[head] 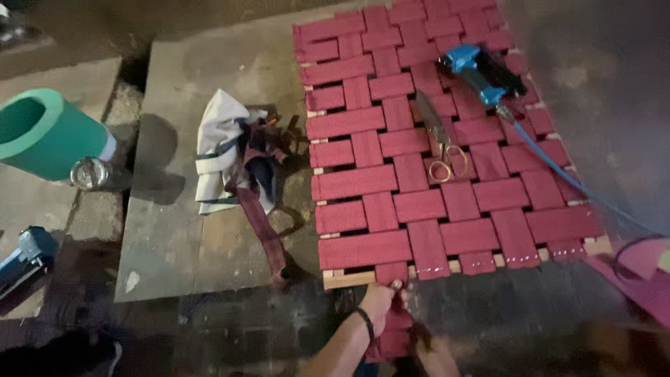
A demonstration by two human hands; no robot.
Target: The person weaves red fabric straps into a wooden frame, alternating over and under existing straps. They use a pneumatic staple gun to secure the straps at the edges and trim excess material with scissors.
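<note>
A wooden frame (349, 278) woven with dark red webbing strips (419, 139) lies flat in front of me. My left hand (381, 301), with a black band on the wrist, grips the loose end of one red strap (395, 335) at the frame's near edge. My right hand (437, 355) sits lower, beside the same strap; it is blurred, and whether it holds the strap is unclear. On the weave lie a blue staple gun (478, 70) with a blue hose (558, 167) and a pair of scissors (441, 139).
Left of the frame, a pale cloth and tangled straps (230, 153) lie on a grey board (174, 230). A green roll (42, 132), a metal can (91, 173) and another tool (24, 262) are far left. More red webbing (642, 279) lies at the right.
</note>
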